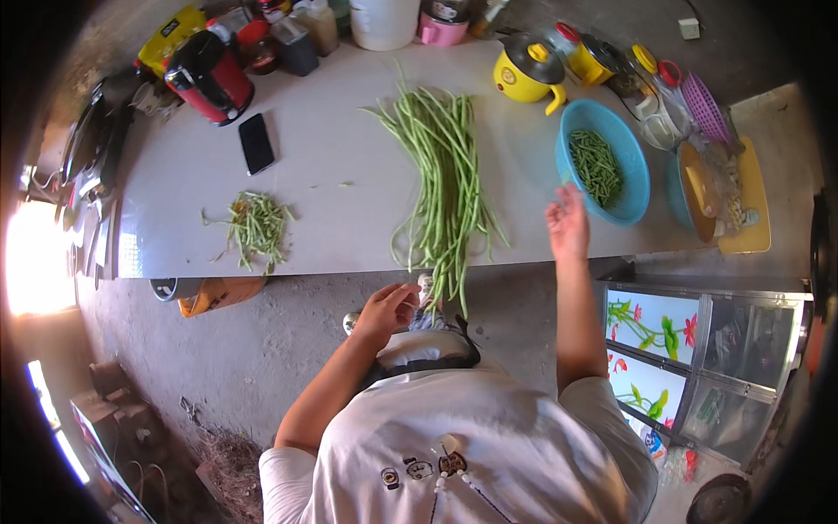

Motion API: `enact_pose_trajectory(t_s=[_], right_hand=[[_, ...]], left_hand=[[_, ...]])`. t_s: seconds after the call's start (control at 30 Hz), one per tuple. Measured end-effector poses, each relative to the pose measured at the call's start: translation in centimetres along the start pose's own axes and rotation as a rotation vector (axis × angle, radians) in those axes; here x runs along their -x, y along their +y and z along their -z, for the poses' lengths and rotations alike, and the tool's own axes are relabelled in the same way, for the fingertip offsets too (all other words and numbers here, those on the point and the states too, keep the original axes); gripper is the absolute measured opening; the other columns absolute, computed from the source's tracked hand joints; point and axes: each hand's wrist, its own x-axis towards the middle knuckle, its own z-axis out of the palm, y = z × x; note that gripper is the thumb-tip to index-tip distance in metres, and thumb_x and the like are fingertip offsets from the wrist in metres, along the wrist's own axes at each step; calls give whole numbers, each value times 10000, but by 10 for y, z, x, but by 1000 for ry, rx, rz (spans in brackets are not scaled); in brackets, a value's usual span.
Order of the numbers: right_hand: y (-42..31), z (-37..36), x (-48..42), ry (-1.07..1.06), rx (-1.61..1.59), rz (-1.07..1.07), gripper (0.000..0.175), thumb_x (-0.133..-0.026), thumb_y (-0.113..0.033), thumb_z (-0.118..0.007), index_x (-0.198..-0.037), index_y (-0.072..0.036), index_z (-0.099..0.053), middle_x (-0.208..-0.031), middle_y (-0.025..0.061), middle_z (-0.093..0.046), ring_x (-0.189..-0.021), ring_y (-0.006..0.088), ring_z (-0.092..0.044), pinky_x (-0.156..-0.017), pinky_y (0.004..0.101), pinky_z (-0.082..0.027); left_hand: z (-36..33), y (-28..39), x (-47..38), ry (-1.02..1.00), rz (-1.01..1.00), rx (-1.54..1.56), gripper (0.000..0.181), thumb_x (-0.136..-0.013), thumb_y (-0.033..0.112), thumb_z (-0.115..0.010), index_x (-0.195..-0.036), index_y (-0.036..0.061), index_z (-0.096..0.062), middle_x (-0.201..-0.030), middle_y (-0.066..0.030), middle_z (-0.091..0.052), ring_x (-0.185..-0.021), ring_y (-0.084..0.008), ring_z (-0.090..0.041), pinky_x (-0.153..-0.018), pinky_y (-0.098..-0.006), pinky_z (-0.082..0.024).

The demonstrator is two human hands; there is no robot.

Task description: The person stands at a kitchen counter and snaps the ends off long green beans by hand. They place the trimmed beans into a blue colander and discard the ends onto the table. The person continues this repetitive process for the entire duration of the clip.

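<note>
A long bunch of green yardlong beans (438, 170) lies on the pale tabletop, its lower ends hanging over the near edge. My left hand (389, 314) is just off that edge, beside the hanging ends. Its fingertips are drawn together; whether something small is between them cannot be made out. My right hand (568, 226) is raised at the near left rim of a blue plastic basin (638, 187), fingers somewhat apart and nothing seen in them. Short cut bean pieces (596, 167) lie in the basin. Paler bean scraps (255, 226) form a small heap at the left.
A black smartphone (256, 144) and a red electric kettle (209, 78) are at the back left. Behind the basin stands a yellow electric pot (527, 69). A yellow cutting board (753, 196) is at the far right. Below it is a glass-doored cabinet (694, 360).
</note>
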Motion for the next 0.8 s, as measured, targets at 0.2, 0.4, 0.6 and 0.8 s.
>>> enact_pose_trajectory(t_s=[0.2,0.4,0.6,0.8], right_hand=[[40,83,-38,48,134,-213,229,-890,-247,-541,-1011,-53,-562,-769,7,-528,-630,99,-495,-590,241,-456],[102,34,-38,-284,677,-63,120,-844,-138,-583,-920,-49,-609,-664,20,-559,-582,105,-541,-522,264,-444],[109,-21,-89,-302,1285,233,295,-792,-319,-624,-728,-36,-574,-684,89,-594,-592,260,-566,-558,358,-454],[114,-50,-106,-380,1515,130,304,-749,-368,-606,-757,-65,-587,-733,99,-628,-707,310,-603,-638,415,-473]], left_hand=[[-15,-4,-34,63,4,-138,247,-895,231,-513,-987,19,-600,-763,-12,-529,-566,-94,-455,-501,-215,-377],[-36,-11,-59,157,-108,-551,226,-885,229,-527,-960,30,-605,-780,-35,-548,-585,-112,-491,-532,-242,-408],[-58,-22,-83,201,-500,-1038,183,-822,148,-570,-937,8,-593,-888,-162,-569,-718,-293,-575,-661,-353,-473],[-74,-27,-84,164,-437,-1064,189,-824,141,-568,-962,16,-597,-891,-163,-568,-744,-292,-594,-674,-366,-477]])
